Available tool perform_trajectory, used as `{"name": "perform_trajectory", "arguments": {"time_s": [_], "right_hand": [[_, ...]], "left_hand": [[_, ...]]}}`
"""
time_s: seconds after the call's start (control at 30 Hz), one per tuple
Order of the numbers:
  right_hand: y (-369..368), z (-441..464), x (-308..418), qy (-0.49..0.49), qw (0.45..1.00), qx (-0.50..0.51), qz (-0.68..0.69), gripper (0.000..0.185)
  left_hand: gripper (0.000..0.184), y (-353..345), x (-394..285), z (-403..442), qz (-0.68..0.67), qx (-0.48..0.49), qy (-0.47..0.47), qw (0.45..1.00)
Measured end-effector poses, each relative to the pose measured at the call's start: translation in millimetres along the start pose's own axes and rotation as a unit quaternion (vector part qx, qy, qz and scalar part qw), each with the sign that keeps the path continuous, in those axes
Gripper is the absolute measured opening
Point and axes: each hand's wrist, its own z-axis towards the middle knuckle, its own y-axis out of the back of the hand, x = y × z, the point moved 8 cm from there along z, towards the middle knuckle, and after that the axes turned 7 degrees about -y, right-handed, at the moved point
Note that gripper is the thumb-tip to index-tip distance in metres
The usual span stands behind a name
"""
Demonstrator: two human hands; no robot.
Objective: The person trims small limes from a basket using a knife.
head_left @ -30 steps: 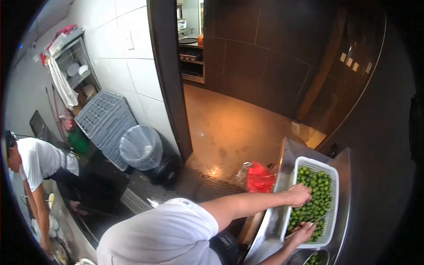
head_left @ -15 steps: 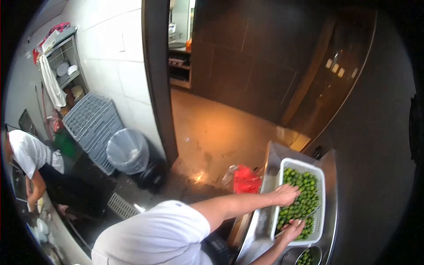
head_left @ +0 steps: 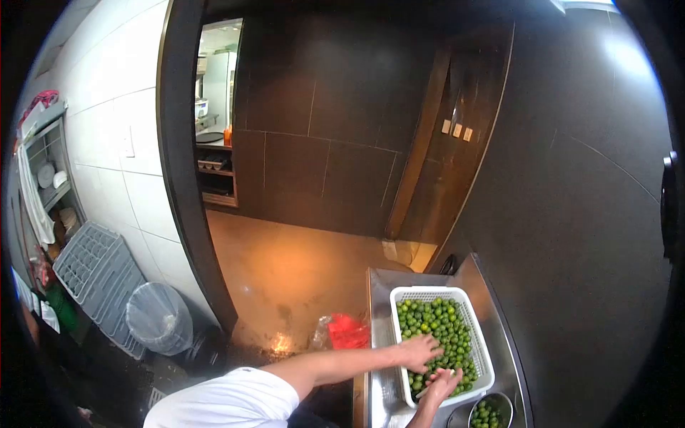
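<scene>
- Wall panelling, matte black (head_left: 585,235), is rising along the right side.
- Long shiny grey metal counter (head_left: 380,389) is standing against it, near right.
- Stacked grey plastic racks (head_left: 96,271) are leaning at the left.
- Rectangular white perforated plastic basket (head_left: 482,357) is sitting on the counter.
- Crumpled bright-red bundle (head_left: 349,332) is lying just left of the counter.
- Round metal bowl (head_left: 509,406) is standing beside the basket's near end, holding more limes.
- Bare left hand (head_left: 421,352) is touching the basket's limes, fingers loosely extended.
- Bare right hand (head_left: 444,385) is bending its fingers just nearer; whether it is gripping anything, I cannot tell.
- Small round glossy green limes (head_left: 446,328) are filling the basket.
</scene>
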Motion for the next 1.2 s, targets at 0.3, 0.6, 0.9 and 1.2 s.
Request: {"name": "perform_trajectory", "arguments": {"time_s": [0.3, 0.6, 0.9, 1.2], "right_hand": [[24, -5, 11, 0.165, 0.982, -0.090, 0.015, 0.056], [23, -15, 19, 0.178, 0.978, -0.090, 0.062, 0.058], [24, -8, 14, 0.151, 0.985, -0.079, -0.002, 0.060], [9, -19, 26, 0.132, 0.990, -0.041, 0.007, 0.053]], "left_hand": [[0.040, 0, -49, -5, -0.161, 0.001, -0.087, 0.983], [0.033, 24, -1, -5, -0.369, -0.155, 0.158, 0.903], [0.017, 306, 79, -7, -0.305, -0.628, 0.038, 0.715], [0.011, 37, 56, -44, -0.217, -0.322, 0.151, 0.909]]}}
